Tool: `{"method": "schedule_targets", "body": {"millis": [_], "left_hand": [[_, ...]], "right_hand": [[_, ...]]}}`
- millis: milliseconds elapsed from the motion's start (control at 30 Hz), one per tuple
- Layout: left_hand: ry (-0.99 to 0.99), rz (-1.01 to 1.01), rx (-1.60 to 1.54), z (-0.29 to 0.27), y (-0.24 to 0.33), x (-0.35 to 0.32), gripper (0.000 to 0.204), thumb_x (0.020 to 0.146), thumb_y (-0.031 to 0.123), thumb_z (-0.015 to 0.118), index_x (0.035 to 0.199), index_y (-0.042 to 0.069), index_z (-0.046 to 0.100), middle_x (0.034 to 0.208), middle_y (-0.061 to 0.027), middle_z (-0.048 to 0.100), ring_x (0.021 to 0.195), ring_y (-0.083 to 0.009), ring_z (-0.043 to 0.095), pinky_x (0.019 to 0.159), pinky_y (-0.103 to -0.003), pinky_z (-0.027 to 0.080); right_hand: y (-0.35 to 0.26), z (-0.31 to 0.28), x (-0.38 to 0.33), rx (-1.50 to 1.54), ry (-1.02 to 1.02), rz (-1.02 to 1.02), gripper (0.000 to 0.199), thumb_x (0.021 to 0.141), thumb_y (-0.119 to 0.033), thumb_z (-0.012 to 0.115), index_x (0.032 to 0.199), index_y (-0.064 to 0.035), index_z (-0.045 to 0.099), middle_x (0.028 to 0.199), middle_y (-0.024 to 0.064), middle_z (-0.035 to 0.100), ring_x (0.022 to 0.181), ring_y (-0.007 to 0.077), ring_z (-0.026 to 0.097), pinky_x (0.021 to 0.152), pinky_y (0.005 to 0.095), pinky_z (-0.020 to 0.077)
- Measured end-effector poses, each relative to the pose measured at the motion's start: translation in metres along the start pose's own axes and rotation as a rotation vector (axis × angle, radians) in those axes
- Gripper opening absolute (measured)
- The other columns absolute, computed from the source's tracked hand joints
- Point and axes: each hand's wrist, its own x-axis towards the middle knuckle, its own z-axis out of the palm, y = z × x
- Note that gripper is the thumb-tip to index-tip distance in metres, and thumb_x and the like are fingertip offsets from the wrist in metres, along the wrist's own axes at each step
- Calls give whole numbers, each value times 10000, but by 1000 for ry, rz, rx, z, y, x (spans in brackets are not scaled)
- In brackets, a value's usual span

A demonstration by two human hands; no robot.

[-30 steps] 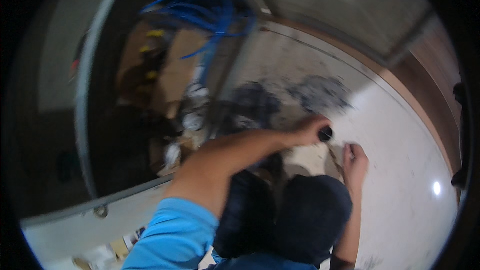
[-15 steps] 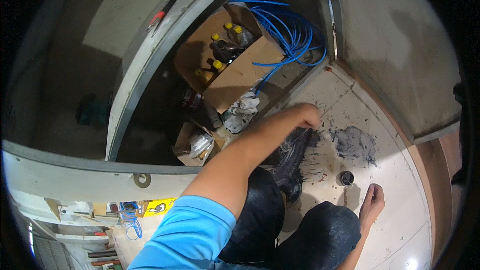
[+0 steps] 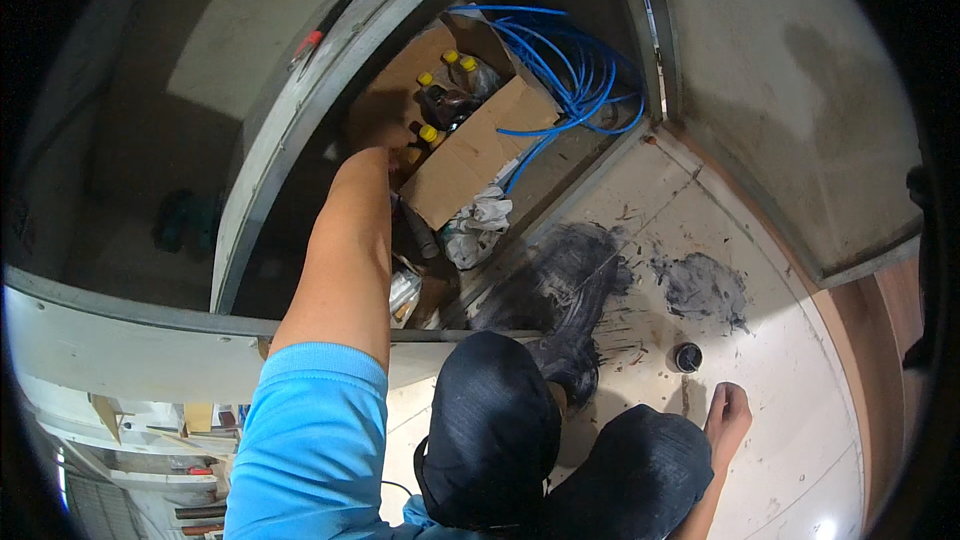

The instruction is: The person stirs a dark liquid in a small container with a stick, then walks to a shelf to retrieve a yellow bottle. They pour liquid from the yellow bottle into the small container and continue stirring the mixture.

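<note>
Here the left hand [image 3: 372, 155] reaches into the open brown cardboard box [image 3: 470, 145] of yellow-capped bottles [image 3: 428, 133], grip hidden; the right hand [image 3: 727, 418] rests flat, empty, on the smudged pale floor [image 3: 790, 420] beside a small round black cap [image 3: 687, 357]

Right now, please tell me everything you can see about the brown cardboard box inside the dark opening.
The cardboard box is plain brown and open at the top, its flaps folded outward and one wide flap facing the camera. It sits tilted in the dark recess beyond the metal frame. Inside stand dark bottles with yellow caps. Blue tubing coils just behind and beside it, and a crumpled white rag lies at its lower corner. The left hand reaches to its near left edge; the fingers are lost in shadow, so contact is unclear.
</note>
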Motion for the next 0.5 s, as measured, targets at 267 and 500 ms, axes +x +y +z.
{"method": "schedule_targets", "body": {"millis": [267, 500], "left_hand": [[182, 898, 1339, 43, -23, 85, 324, 893, 195, 802, 1160, 15, 772, 1441, -143, 668, 1115, -249, 745, 933, -385, 627], [430, 589, 641, 15, -10, 42, 335, 905, 233, 714, 1161, 32, 791, 1103, -162, 772, 990, -267, 774, 853, -431, 601]], "right_hand": [[9, 15, -9, 31, 5, -4, 173, 1076, -107, 646, 1057, 43, 730, 875, 169, 707, 702, 222, 625, 656, 354, 510], [3, 14, -19, 41, -38, 63, 149, 1062, -90, 664, 1037, 42, 727, 881, 179, 706, 714, 250, 641, 666, 371, 525]]}}
